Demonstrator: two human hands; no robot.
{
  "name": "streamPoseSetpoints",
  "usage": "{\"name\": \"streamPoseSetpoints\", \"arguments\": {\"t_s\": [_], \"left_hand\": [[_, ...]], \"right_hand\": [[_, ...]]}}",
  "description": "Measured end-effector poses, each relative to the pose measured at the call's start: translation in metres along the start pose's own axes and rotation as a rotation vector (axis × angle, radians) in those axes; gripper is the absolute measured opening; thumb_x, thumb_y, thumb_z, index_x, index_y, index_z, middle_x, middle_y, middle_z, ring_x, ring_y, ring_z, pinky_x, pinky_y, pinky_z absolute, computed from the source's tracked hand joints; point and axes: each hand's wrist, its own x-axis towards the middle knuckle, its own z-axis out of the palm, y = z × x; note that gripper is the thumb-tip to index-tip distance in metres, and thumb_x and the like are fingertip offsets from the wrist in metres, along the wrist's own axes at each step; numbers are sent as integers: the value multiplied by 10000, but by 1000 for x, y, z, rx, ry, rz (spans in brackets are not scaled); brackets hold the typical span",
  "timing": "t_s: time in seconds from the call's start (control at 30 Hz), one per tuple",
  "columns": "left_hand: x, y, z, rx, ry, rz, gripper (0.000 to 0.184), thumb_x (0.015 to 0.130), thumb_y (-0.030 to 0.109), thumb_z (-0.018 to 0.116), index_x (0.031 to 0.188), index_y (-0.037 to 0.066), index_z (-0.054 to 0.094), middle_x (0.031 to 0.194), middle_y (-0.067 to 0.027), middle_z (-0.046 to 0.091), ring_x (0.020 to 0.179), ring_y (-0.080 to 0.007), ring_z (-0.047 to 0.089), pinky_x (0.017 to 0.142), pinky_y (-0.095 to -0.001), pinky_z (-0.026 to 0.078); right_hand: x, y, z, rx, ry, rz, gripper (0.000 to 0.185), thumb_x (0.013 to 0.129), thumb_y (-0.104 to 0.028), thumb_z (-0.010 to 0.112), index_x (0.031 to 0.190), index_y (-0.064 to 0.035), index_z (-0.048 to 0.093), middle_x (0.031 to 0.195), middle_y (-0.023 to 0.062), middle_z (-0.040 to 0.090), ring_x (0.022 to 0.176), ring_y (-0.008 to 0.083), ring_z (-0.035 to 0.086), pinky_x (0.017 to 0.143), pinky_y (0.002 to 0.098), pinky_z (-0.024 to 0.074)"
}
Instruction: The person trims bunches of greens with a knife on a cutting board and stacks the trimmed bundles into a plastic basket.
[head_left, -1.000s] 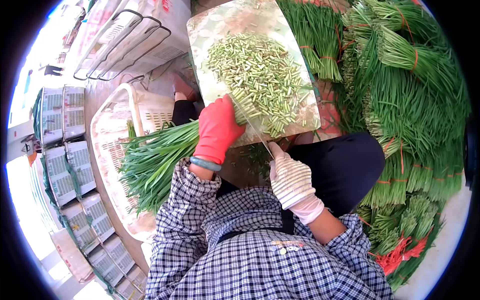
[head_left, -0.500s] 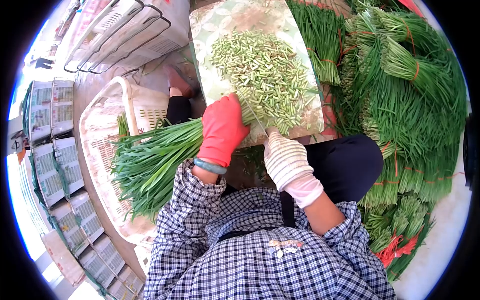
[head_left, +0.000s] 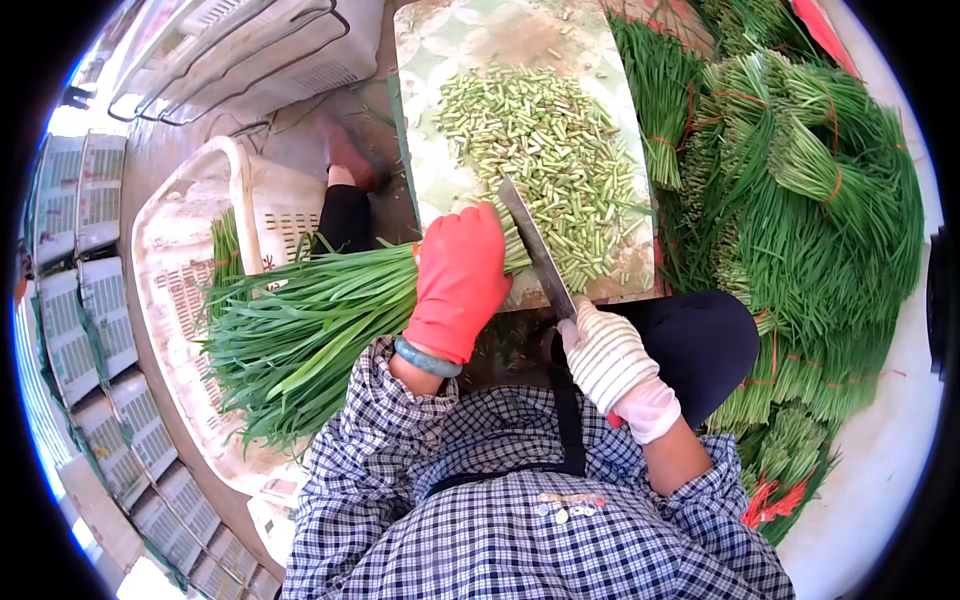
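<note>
My left hand, in a red rubber glove, is closed around a bunch of garlic chives near its cut ends. The leaves trail left over a basket. My right hand, in a striped knit glove, grips the handle of a knife. Its long blade points up and away, close beside the stem ends. Both hands are at the near edge of a pale board. Short cut stem pieces lie scattered across that board.
On the left stands a white plastic basket with a small tied bunch inside. Tied chive bunches are heaped on the right. White crates stand at the upper left, with more crates along the far left.
The knife has turned so that its blade face shows, and my right hand has moved slightly right and toward me. My left hand still grips the bunch. The whole view has shifted a little.
</note>
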Motion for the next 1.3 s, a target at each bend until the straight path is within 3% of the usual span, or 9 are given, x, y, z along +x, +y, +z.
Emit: {"name": "streamPoseSetpoints", "arguments": {"t_s": [0.17, 0.47, 0.57, 0.77, 0.9, 0.93, 1.03, 1.23, 1.3], "left_hand": [[0, 3, -3, 12, -7, 11, 544, 616, 236, 811, 1043, 28, 547, 948, -151, 631, 860, -340, 632, 741, -438, 516], [-1, 0, 2, 29, -31, 5, 544, 629, 277, 819, 1047, 33, 571, 913, -157, 651, 845, -357, 648, 747, -443, 529], [2, -6, -9, -71, -34, 29, 534, 637, 309, 805, 1040, 39, 581, 906, -186, 665, 861, -373, 654, 768, -450, 528], [-17, -7, -53, -209, -56, 83, 702, 623, 350, 806, 1208, 39, 576, 985, -197, 678, 938, -393, 647, 810, -446, 519], [-52, 8, -110, -271, 131, 102, 709, 641, 312, 817, 1250, 49, 565, 1038, -193, 665, 978, -361, 644, 834, -426, 517], [-59, 8, -118, -296, 205, 139, 694, 640, 286, 824, 1243, 55, 568, 1041, -188, 667, 977, -357, 646, 832, -419, 518], [-76, 13, -134, -339, 288, 145, 668, 636, 213, 835, 1231, 65, 571, 1037, -166, 669, 972, -350, 650, 826, -404, 521], [-87, 19, -121, -291, 381, 209, 680, 628, 199, 827, 1241, 74, 559, 1059, -145, 653, 971, -336, 648, 817, -393, 520], [-87, 20, -116, -255, 362, 185, 704, 627, 233, 825, 1251, 68, 543, 1079, -121, 648, 988, -337, 622, 851, -410, 497]], "right_hand": [[60, -13, 15, -78, 212, -193, 226, 917, -190, 497, 969, 19, 567, 764, 252, 672, 728, 396, 675, 685, 477, 539], [56, -10, 28, 89, 175, -36, 270, 944, -227, 511, 1026, 17, 593, 829, 267, 651, 878, 425, 647, 796, 490, 515], [82, -16, 3, 143, 203, -172, 319, 940, -249, 474, 1054, 4, 632, 1021, 274, 666, 1002, 416, 642, 893, 484, 499], [79, 12, -20, 243, 339, -138, 387, 905, -300, 550, 1147, -13, 641, 1095, 257, 660, 1063, 392, 624, 927, 449, 479], [46, 16, -17, 515, 762, -386, 293, 901, -215, 614, 1123, -28, 656, 1040, 212, 688, 962, 347, 662, 874, 407, 507], [36, 14, -14, 824, 560, -377, 282, 887, -203, 651, 1105, -25, 664, 987, 187, 694, 873, 314, 672, 814, 375, 524], [-33, -8, -29, 866, 413, -607, 291, 873, -251, 683, 1059, -27, 673, 906, 164, 685, 800, 295, 664, 761, 366, 526], [-61, -33, -51, 66, 583, -815, 226, 849, -212, 708, 983, -32, 678, 851, 147, 667, 817, 283, 662, 721, 370, 509], [-48, -28, -41, 84, 614, -901, 223, 830, -198, 715, 980, -36, 680, 876, 175, 669, 830, 342, 651, 715, 419, 510]]}}
